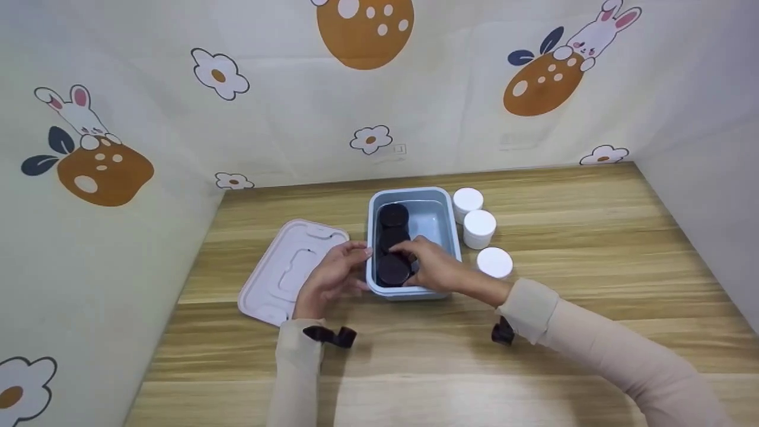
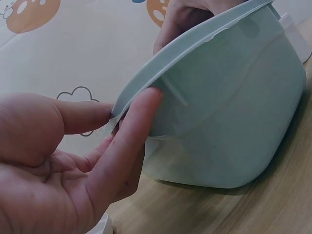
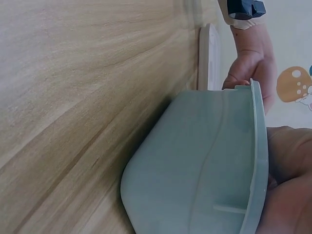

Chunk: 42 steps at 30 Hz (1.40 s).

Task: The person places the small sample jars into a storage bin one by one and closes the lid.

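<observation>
A light blue box (image 1: 443, 204) stands mid-table with three black-lidded jars in a row along its left side: far (image 1: 393, 214), middle (image 1: 389, 236) and near (image 1: 393, 270). My right hand (image 1: 430, 267) reaches into the box from the right, and its fingers curl round the near jar. My left hand (image 1: 332, 276) rests at the box's left wall. In the left wrist view its thumb and straight index finger (image 2: 139, 114) touch the box (image 2: 229, 107) just under the rim. The right wrist view shows the box's outer wall (image 3: 195, 165) and the left hand (image 3: 251, 63) behind it.
A pale pink lid (image 1: 284, 267) lies flat left of the box, under my left hand. Three white jars (image 1: 468, 200) (image 1: 479, 226) (image 1: 494, 262) stand in a line right of the box. Patterned walls enclose the wooden table (image 1: 593, 237) on three sides.
</observation>
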Each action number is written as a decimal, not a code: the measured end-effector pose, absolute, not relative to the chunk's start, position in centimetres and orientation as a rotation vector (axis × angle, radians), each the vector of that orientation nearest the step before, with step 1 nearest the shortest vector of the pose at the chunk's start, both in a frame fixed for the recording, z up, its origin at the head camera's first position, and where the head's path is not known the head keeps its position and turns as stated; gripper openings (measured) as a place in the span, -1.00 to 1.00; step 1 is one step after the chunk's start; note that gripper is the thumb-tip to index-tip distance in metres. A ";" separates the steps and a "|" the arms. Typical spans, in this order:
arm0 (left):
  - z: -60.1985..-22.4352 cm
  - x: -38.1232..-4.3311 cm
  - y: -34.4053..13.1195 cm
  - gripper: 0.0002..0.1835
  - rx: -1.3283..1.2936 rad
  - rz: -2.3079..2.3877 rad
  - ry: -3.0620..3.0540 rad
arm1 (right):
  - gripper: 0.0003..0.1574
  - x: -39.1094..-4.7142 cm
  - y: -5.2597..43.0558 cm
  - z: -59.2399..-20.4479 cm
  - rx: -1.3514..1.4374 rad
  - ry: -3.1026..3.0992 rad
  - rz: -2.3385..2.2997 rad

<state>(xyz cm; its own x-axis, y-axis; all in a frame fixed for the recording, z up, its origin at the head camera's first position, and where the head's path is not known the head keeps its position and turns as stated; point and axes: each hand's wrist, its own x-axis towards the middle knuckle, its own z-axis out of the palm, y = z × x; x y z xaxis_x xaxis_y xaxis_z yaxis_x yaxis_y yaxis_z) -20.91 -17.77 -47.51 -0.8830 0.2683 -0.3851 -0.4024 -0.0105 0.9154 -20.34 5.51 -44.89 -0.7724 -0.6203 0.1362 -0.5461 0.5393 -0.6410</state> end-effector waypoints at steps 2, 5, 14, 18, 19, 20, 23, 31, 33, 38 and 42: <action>-47.5 -20.9 -17.8 -0.63 -0.151 1.953 1.808 | -0.18 -20.3 5.4 -44.8 -0.986 2.642 -1.059; -47.5 -20.9 -17.8 -0.62 -0.160 1.957 1.803 | -0.20 -20.4 5.5 -44.6 -0.956 2.606 -1.069; -47.6 -20.9 -17.9 -0.58 -0.163 1.947 1.819 | -0.28 -20.5 7.0 -42.6 -0.801 2.474 -1.203; -47.6 -21.0 -17.8 -0.61 -0.112 1.974 1.818 | -0.34 -20.4 8.4 -41.7 -0.773 2.426 -1.354; -47.6 -21.0 -17.8 -0.62 -0.096 1.978 1.819 | -0.36 -20.3 8.8 -41.5 -0.782 2.422 -1.388; -47.6 -21.0 -17.8 -0.62 -0.083 1.982 1.818 | -0.38 -20.3 9.1 -41.2 -0.794 2.422 -1.417; -47.6 -21.0 -17.8 -0.64 -0.071 1.993 1.810 | -0.42 -20.3 10.1 -40.9 -0.830 2.445 -1.486; -47.7 -21.0 -17.8 -0.66 -0.071 1.989 1.809 | -0.47 -19.6 12.6 -41.0 -0.808 2.486 -1.679; -47.6 -21.0 -17.7 -0.66 -0.071 1.987 1.811 | -0.47 -19.3 13.2 -41.2 -0.804 2.521 -1.689; -47.7 -21.0 -17.8 -0.67 -0.073 1.995 1.804 | -0.44 -18.7 14.9 -41.8 -0.821 2.590 -1.694; -47.6 -21.0 -17.8 -0.69 -0.077 1.990 1.807 | -0.40 -18.5 16.5 -42.7 -0.825 2.629 -1.711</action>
<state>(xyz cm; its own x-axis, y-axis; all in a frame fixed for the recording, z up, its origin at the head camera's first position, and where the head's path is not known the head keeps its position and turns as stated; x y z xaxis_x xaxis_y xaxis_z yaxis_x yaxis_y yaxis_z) -21.01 -17.76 -47.62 -0.8977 0.2870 -0.3343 -0.3603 -0.0415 0.9319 -18.48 16.54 -42.72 -0.8658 -0.3574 0.3503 -0.4651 0.3160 -0.8270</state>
